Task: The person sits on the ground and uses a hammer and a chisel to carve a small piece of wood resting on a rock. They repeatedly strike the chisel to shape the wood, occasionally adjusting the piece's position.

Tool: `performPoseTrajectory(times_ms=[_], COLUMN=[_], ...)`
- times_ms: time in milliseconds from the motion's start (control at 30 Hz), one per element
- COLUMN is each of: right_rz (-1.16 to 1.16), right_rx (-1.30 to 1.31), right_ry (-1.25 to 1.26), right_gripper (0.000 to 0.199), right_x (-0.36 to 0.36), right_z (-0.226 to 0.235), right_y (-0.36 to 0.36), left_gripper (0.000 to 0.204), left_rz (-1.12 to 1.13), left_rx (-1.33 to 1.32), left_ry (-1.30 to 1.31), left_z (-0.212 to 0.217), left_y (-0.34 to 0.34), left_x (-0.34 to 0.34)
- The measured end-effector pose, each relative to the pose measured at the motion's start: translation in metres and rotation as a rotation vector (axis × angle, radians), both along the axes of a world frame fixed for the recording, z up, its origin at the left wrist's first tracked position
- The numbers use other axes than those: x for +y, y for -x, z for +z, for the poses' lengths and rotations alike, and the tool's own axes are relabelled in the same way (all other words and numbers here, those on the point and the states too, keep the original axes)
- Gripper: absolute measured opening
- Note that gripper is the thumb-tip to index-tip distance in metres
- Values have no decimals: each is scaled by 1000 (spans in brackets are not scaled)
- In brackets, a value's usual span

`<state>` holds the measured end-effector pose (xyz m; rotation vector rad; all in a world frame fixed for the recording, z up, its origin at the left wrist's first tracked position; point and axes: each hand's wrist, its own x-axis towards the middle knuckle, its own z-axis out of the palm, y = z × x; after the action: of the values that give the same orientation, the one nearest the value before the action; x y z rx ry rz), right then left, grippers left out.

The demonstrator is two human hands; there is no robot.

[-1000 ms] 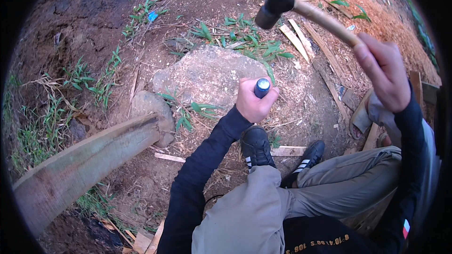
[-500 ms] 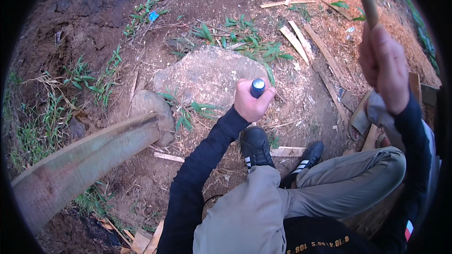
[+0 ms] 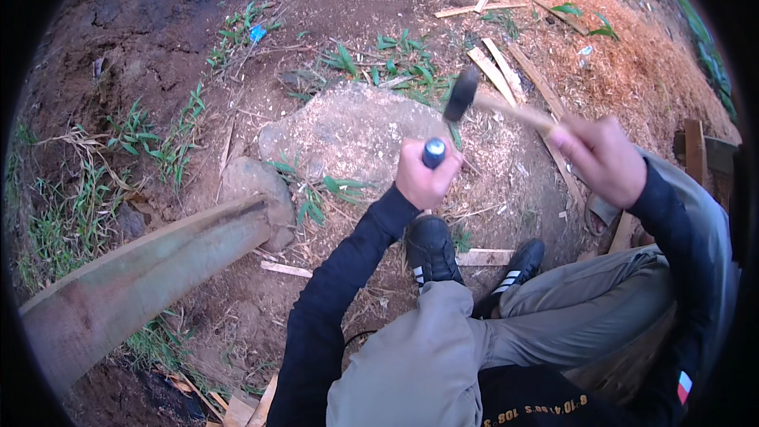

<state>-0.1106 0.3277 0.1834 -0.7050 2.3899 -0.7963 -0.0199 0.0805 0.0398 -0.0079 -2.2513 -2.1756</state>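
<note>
My left hand [image 3: 419, 178] is closed around a blue-handled chisel [image 3: 434, 153], held upright so that its round, pale metal-capped top faces up. The chisel's lower end is hidden under the fist, above my left shoe [image 3: 431, 245]. In my right hand [image 3: 607, 160] is a hammer [image 3: 462, 95] with a dark head and a light wooden handle, gripped near the handle's end. The hammer's head, slightly blurred, hangs in the air just beyond and to the right of the chisel's top, apart from it.
A large flat stone [image 3: 348, 122] lies beyond my left hand. At left, a thick wooden beam [image 3: 150, 269] rests against a smaller stone [image 3: 257, 186]. Wood strips [image 3: 492, 73] and shavings [image 3: 632, 55] cover the ground at right. Grass tufts [image 3: 158, 142] grow at left.
My right hand has come down and inward from the upper right, bringing the hammer's head into view near the chisel. My left hand and the chisel have hardly moved.
</note>
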Motion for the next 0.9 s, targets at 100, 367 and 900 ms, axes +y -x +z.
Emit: performPoseTrajectory(times_ms=[100,367,900], right_rz=[-275,-382,-449], right_rx=[-116,-201,-261], right_ry=[141,294,478], right_gripper=[47,46,44], right_x=[0,5,16], right_z=[-1,-2,-6], right_y=[1,1,16], left_gripper=[26,22,24], left_rz=[37,-33,63], left_rx=[-159,22,65], left_ry=[-194,166,-400], left_z=[-12,14,79], left_y=[9,-9,26], left_x=[-5,3,-31])
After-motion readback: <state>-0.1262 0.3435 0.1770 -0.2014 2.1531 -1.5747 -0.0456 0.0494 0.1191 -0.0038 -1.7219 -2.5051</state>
